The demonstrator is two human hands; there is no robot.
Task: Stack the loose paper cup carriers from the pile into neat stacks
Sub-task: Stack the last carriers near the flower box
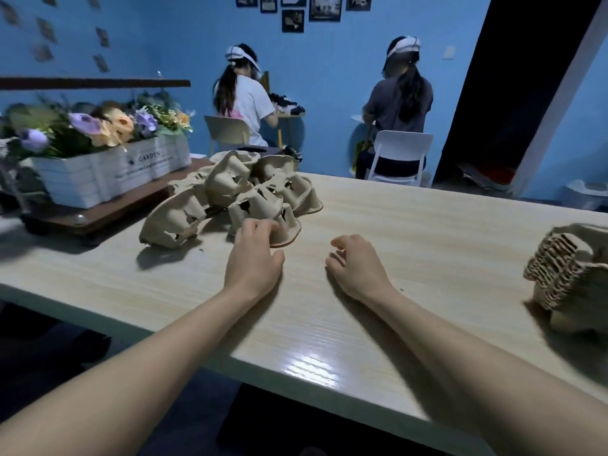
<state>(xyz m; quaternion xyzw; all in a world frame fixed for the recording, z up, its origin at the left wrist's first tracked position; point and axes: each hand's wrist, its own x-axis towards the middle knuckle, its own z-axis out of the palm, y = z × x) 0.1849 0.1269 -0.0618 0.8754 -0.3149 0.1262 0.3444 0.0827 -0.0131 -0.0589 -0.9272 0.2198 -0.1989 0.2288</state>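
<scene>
Pale wood-grain counter (378, 225) carries all the work items; both forearms reach across it from the near edge.

Right hand (357, 266): rests on the counter with fingers (339, 242) loosely curled and holding nothing — idle, probably waiting to take or steady the next piece.

Left hand (255, 255): fingers (261, 227) curl over the near rim of the nearest carrier (284, 230), which lies at the near edge of the pile. Whether the thumb has closed under the rim cannot be told. The grip point sits on the outermost piece, likely because it can be drawn free without disturbing the rest.

Finished stack (566, 271): stands well to the right of the right-hand fingers, near the counter's right end, with carriers nested closely so the rims show as tight layers. It lies on the side opposite the pile, leaving a bare stretch of counter between the two.

Loose pile (237, 195): directly beyond the left-hand fingers — carriers lie tilted and overlapped at mixed angles, so much of the task appears to remain.

Beyond the pile to the left, a white planter box (108, 174) of flowers sits on a low wooden trolley. Farther back, two seated persons face a blue wall.
</scene>
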